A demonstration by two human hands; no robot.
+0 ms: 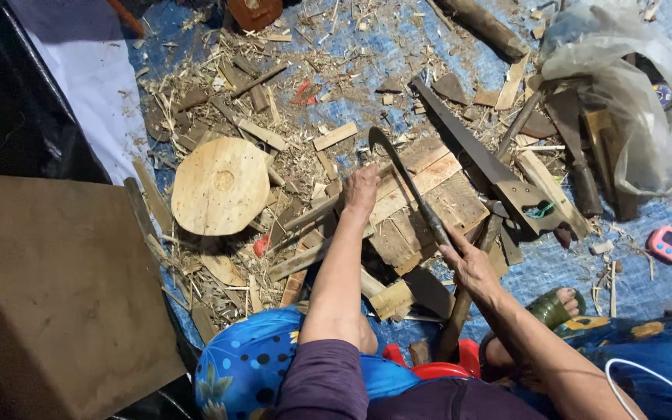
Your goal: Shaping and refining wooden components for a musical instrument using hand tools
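Observation:
My right hand [468, 263] grips the handle of a hooked billhook knife [400, 171], whose dark curved blade points away over a stack of wooden planks [429, 204]. My left hand [361, 189] rests on a thin wooden stick [316, 211] lying across those planks, fingers curled onto it just left of the blade. Both forearms reach forward from my lap, over blue patterned cloth.
A round wooden disc [221, 185] lies to the left among shavings and offcuts on a blue tarp [398, 47]. A long dark saw [484, 163], a clear plastic bag [631, 93], a pink timer [670, 244] and a brown board [48, 288] surround the work spot.

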